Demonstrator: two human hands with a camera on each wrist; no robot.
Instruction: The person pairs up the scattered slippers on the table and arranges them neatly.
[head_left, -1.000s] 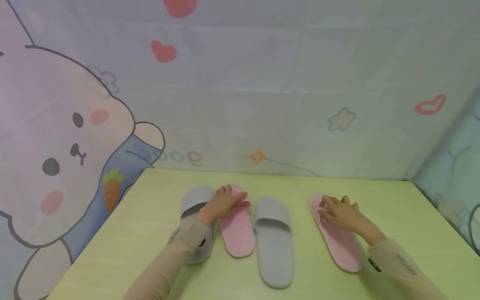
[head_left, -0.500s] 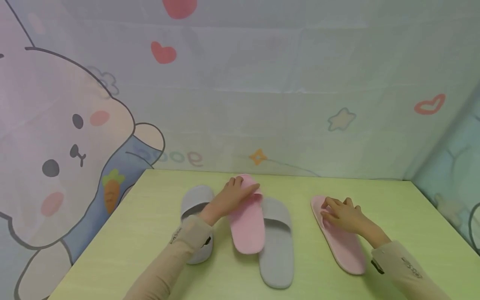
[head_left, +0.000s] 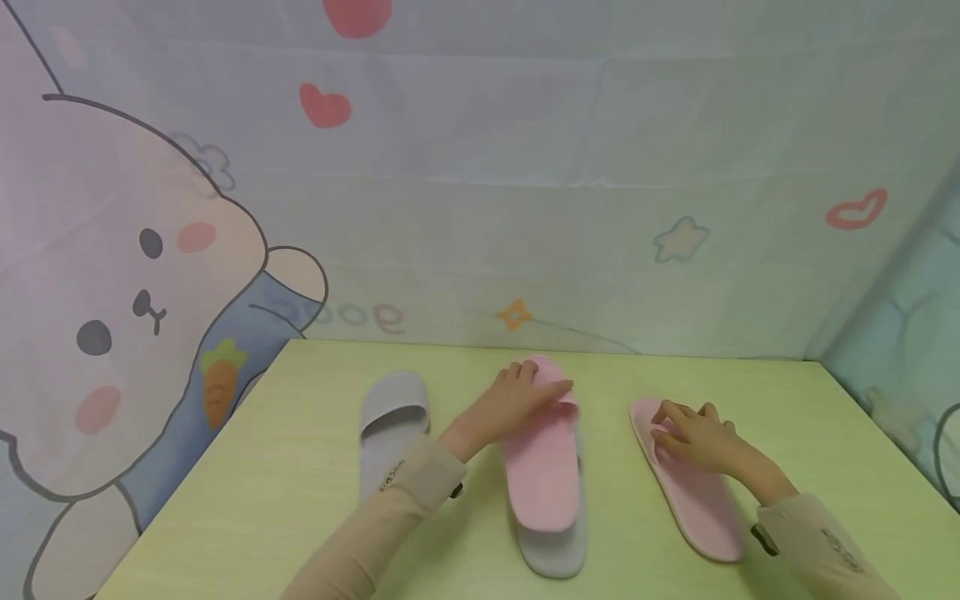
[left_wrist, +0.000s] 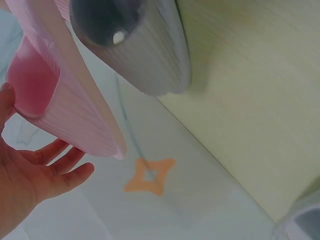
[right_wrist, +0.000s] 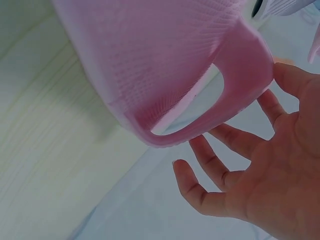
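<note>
My left hand [head_left: 510, 410] grips a pink slipper [head_left: 543, 483] by its strap, thumb at the strap's opening and fingers over the toe end. The left wrist view shows this slipper raised off the table. From the head view it overlaps a grey slipper [head_left: 553, 554], hiding most of it except the heel. To the right, my right hand [head_left: 697, 437] holds a second pink slipper [head_left: 701, 508] around its strap, with the thumb [right_wrist: 292, 77] on the strap's rim. This slipper slants, heel toward the right.
Another grey slipper [head_left: 395, 404] lies at the left, its heel hidden behind my left sleeve [head_left: 405, 500]. All of this is on a pale yellow-green table [head_left: 300, 433]. A cartoon-printed cloth [head_left: 510, 167] hangs behind the table's far edge.
My left hand has lifted its pink slipper from beside the left grey slipper and carried it right, over the middle grey one. The right pink slipper has shifted slightly right and nearer.
</note>
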